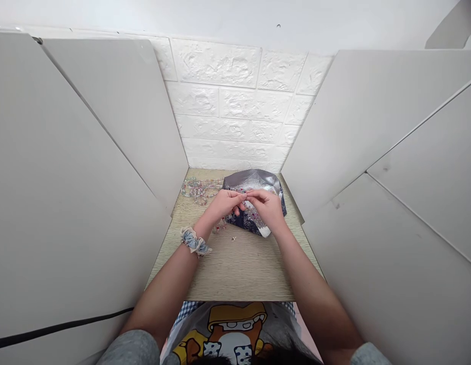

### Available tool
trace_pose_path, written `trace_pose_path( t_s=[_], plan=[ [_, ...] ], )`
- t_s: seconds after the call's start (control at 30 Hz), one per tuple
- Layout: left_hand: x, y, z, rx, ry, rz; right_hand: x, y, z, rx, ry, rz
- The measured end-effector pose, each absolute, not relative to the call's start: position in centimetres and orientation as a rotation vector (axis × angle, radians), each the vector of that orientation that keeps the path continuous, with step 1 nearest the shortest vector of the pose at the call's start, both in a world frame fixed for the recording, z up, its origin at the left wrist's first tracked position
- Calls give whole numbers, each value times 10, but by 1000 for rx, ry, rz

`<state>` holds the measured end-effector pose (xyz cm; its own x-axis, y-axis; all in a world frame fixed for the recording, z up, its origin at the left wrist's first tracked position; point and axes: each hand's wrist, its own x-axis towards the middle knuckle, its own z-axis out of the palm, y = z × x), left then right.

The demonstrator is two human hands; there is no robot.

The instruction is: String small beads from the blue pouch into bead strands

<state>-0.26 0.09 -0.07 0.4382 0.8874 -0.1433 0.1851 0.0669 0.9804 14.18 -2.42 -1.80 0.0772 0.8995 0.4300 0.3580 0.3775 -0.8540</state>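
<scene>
My left hand [223, 205] and my right hand [267, 208] meet at the fingertips above a crumpled silver and dark blue pouch [254, 182]. Both pinch something tiny, apparently a strand of small coloured beads; the fingers hide most of it. A loose tangle of multicoloured beads [199, 190] lies on the wood-grain tabletop [239, 271] to the left of the pouch. More beads [220, 226] sit near my left wrist, and a single small bead [233, 238] lies in front. A blue checked scrunchie [194, 241] circles my left wrist.
Tall white panels [86, 177] stand along the left and right of the tabletop, and a white brick-textured wall [227, 106] closes the back. A black cable [56, 329] crosses the lower left panel. My cartoon-printed apron [231, 332] shows below the table's front edge.
</scene>
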Motion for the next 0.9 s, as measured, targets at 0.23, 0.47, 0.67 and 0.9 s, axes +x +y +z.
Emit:
trace_pose_path(
  t_s=[0.23, 0.47, 0.67, 0.9],
  plan=[
    [-1, -5, 5, 1242, 800, 724, 143, -25, -14, -1067, -1446, 774],
    [2, -6, 3, 1262, 660, 771, 144, -25, -10, -1031, -1421, 852],
    [-1, -1, 0, 1234, 721, 822, 147, -22, -21, -1405, -1724, 385],
    [-1, 2, -2, 1209, 826, 852, 152, -18, -32, -1814, -2251, -11]
  ],
)
